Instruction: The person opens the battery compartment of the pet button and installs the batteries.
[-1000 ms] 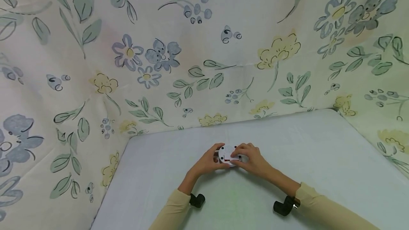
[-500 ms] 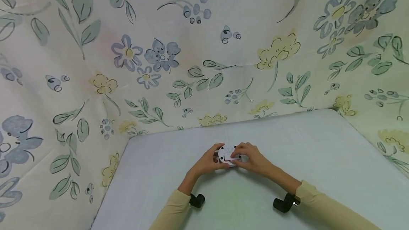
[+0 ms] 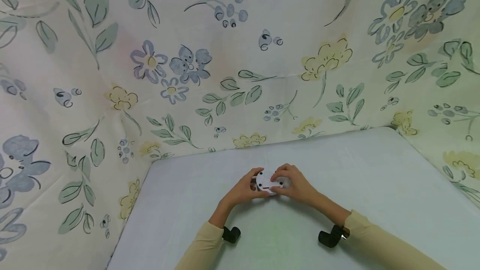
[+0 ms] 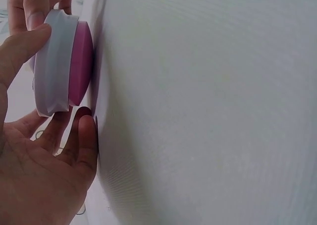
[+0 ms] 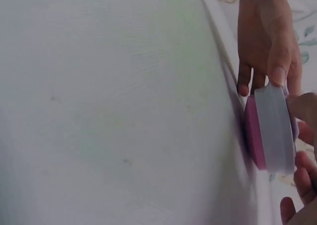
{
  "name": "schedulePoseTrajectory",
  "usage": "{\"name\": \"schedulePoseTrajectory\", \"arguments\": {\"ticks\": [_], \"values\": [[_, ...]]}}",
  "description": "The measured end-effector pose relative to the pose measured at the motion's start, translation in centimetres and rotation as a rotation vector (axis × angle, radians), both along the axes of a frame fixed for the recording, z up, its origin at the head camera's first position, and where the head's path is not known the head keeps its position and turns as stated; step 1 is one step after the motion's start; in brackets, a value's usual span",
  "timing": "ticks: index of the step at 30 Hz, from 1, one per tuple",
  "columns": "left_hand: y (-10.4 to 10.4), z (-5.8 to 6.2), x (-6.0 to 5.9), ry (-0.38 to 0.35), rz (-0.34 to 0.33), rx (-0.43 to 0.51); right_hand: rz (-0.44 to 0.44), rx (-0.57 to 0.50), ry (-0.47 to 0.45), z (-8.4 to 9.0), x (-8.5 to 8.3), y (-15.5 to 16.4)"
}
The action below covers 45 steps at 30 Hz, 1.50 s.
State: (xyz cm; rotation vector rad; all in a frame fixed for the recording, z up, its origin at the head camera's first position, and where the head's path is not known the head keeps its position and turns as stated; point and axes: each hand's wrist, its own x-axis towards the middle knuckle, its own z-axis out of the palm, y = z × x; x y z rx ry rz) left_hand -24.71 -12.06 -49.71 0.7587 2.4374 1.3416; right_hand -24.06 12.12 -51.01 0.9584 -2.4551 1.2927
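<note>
A round white-and-pink device (image 3: 264, 177) is held just over the white table, its white back with small holes and dark round feet facing up. Its pink dome (image 4: 80, 64) points down towards the cloth. My left hand (image 3: 244, 189) grips it from the left, thumb at the near rim and fingers round the far side. From the right, my right hand (image 3: 296, 184) has index finger and thumb bent onto the back, beside a flat panel with a dark line along its edge. These fingers partly cover the panel.
A white cloth lies over the table (image 3: 187, 211). Behind and at the sides hangs a floral curtain (image 3: 225, 95). A black wrist camera (image 3: 231, 235) sits on the left wrist, and another black camera (image 3: 330, 238) on the right.
The right hand has shifted slightly up and left over the device. The reddish gap seen on the back earlier has narrowed to a short dark line. The left hand keeps its place.
</note>
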Motion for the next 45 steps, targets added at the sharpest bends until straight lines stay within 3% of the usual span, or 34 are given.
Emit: {"name": "schedulePoseTrajectory", "arguments": {"ticks": [4,12,23,33,42,45], "values": [[-0.1,0.0,0.0,0.002,0.001,-0.009,-0.016,-0.022,-0.113,-0.5,-0.8,0.3],[-0.1,0.1,0.0,0.005,-0.008,-0.019,0.144,-0.035,-0.347,-0.2,-2.1,0.6],[-0.3,0.1,0.0,-0.013,-0.002,-0.034,0.086,-0.028,-0.365,0.3,-2.3,0.0],[-0.4,-0.1,0.1,-0.018,0.019,-0.018,0.039,-0.159,-0.541,0.3,-2.1,-0.5],[-0.4,-0.4,0.3,-0.019,0.017,0.038,0.183,-0.076,-0.538,0.4,-2.1,0.6],[-0.2,-0.5,0.4,-0.010,0.004,0.050,0.201,-0.030,-0.496,0.5,-1.8,1.0]]}}
